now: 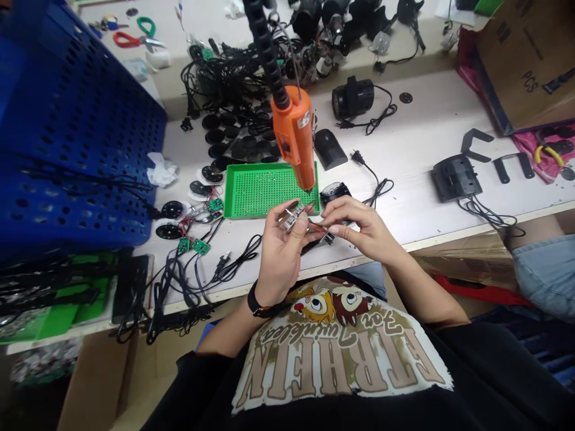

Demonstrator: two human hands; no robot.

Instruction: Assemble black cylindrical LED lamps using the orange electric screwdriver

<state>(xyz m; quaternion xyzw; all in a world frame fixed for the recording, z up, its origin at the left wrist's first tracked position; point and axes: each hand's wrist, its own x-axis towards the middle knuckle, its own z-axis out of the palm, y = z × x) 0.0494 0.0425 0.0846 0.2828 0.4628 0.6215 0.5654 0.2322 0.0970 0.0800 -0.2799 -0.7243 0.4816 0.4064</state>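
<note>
Silvery-white and small, a component (295, 218) sits in the person's left hand (285, 242), above the near edge of a pale worktable (413, 203), close to the front of the body. The left hand is raised from the wrist, its fingers curled behind the component and its thumb laid across the near side, pinching it. That forearm rises from the lower left, and a dark wristwatch (258, 305) circles the wrist. Thin red and dark wires (317, 227) run from the component toward the right hand (359, 230). This hand reaches in from the lower right with the elbow bent out, its back turned upward and its fingers pointing left; thumb and forefinger are drawn together on the wires. Exactly what lies under those fingertips is too small to tell.

Just beyond the hands is a shallow green tray (251, 200) with a perforated base. Over its right end hangs an orange power screwdriver (294, 140), tip downward, from a black coiled cord (265, 51). A round black housing (335, 191) rests just past the right hand's fingers. Green circuit boards (200, 246) with wires lie to the left, near a tall blue crate (103, 137). Farther right stands a black lamp body (457, 178), its cord looped beside it.
</note>
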